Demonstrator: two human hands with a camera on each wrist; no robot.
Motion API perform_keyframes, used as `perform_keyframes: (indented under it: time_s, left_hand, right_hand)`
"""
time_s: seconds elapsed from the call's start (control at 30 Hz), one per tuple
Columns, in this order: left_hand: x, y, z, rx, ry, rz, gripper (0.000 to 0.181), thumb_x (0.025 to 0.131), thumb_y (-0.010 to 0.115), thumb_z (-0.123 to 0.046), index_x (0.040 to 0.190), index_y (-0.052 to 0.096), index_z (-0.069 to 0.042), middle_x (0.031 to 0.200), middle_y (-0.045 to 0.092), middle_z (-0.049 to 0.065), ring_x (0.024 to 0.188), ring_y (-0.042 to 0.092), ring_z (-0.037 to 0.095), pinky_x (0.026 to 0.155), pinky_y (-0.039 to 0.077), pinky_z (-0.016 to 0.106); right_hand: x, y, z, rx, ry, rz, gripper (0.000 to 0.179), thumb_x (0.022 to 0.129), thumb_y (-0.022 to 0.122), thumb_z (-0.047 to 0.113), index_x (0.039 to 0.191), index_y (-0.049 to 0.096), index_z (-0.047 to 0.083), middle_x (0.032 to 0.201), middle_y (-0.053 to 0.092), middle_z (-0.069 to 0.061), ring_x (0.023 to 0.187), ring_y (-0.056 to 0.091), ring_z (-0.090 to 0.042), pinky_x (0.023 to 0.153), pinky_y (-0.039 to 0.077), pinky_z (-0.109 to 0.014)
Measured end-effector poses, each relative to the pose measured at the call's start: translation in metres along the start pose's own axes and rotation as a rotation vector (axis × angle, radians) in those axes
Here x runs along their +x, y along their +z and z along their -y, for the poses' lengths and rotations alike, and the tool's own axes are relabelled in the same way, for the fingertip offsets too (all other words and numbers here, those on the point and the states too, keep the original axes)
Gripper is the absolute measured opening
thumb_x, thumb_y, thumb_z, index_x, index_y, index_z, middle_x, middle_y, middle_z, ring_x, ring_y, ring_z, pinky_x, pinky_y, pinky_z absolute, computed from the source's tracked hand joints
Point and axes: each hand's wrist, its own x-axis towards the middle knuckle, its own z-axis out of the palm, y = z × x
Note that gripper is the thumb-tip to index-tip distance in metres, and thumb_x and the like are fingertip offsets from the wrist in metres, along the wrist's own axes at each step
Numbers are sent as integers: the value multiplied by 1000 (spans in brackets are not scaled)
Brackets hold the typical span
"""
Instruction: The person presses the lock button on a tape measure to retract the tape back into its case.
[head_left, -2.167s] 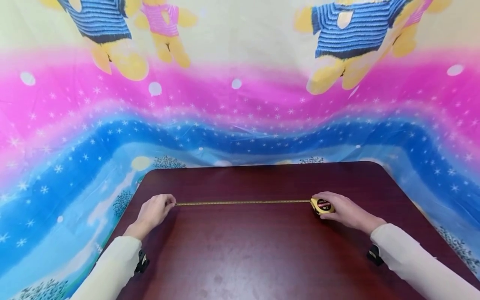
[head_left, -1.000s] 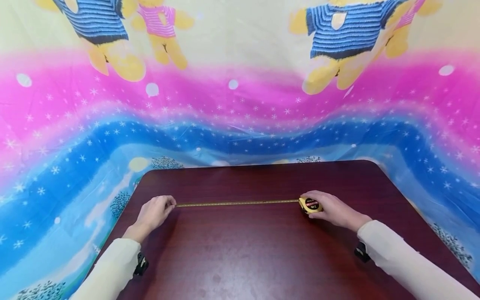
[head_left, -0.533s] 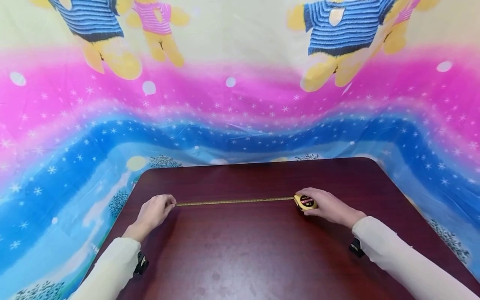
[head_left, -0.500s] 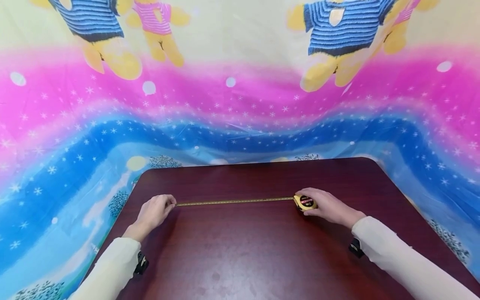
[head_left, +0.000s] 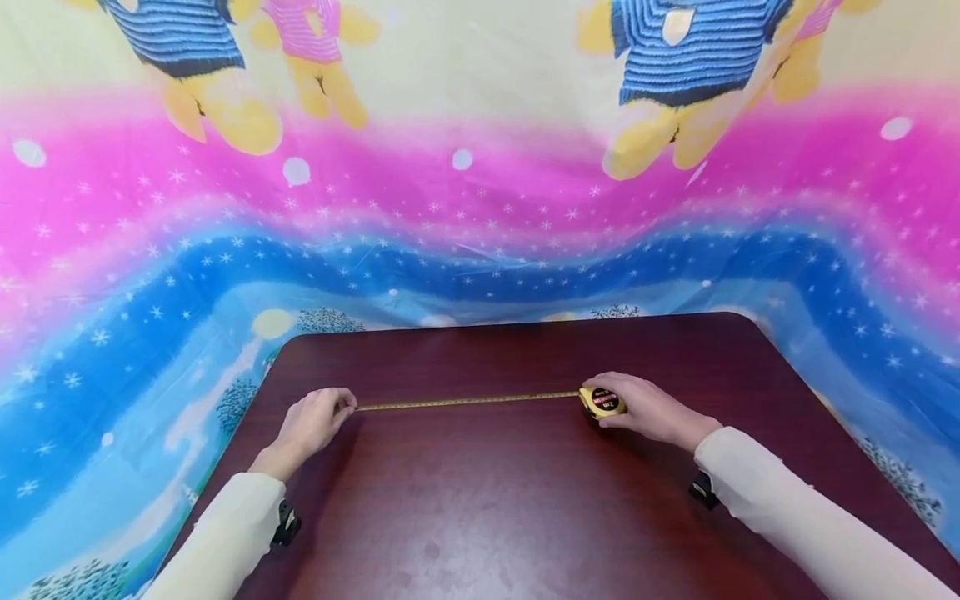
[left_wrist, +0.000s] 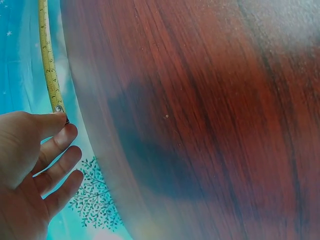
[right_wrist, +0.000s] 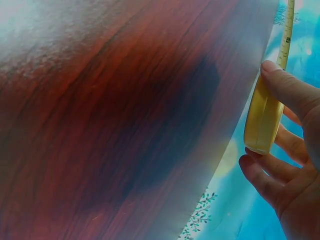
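A tape measure (head_left: 602,402) with a yellow case and a dark round label is gripped by my right hand (head_left: 651,408). Its yellow blade (head_left: 465,402) runs out to the left, stretched nearly straight above the tabletop. My left hand (head_left: 311,423) pinches the blade's end between thumb and forefinger. In the left wrist view, the riveted end of the blade (left_wrist: 50,75) meets the thumb tip, while the other fingers are loosely bent. The right wrist view shows the case (right_wrist: 262,117) edge-on, with the thumb on its upper part and fingers behind and below.
A dark red-brown wooden table (head_left: 480,483) with rounded far corners lies beneath both hands. Behind it and along its sides hangs a pink and blue printed cloth (head_left: 480,200) with bear figures. Each wrist wears a black device (head_left: 285,523).
My right hand has moved left with the tape case, so the stretch of blade showing is shorter. My left hand has stayed nearly in place, still pinching the end. The view has shifted slightly.
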Motion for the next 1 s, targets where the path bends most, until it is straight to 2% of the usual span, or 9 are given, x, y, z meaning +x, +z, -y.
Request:
perform_keyframes:
  time_s: [0.13,0.5,0.83,1.0]
  left_hand:
    - [-3,2,0,-5,-2,15,5,95,69,-11,95,74,-12,87,73,1,74,64,14,69,55,41]
    - [2,3,-4,-5,4,-1,5,94,70,-11,92,74,-13,85,73,1,74,65,15,69,55,42]
    - [-1,4,-1,-6,0,-3,5,94,71,-13,92,74,-15,85,73,0,74,64,14,70,56,42]
    - [4,2,-2,-15,13,-10,5,94,70,-12,93,74,-14,86,73,1,74,64,14,69,56,41]
  right_hand:
    - [1,3,3,5,-3,12,59,88,80,19,141,56,13,141,60,-11,129,56,-33,104,50,-53]
    - [3,5,5,12,-5,9,58,88,79,16,142,55,11,141,59,-12,129,56,-33,104,50,-53]
    - [10,11,13,24,-9,22,59,88,79,19,142,55,13,142,59,-11,131,56,-32,106,49,-52]
    - [14,6,14,14,-9,14,60,88,79,20,143,55,12,143,58,-12,130,56,-33,105,50,-52]
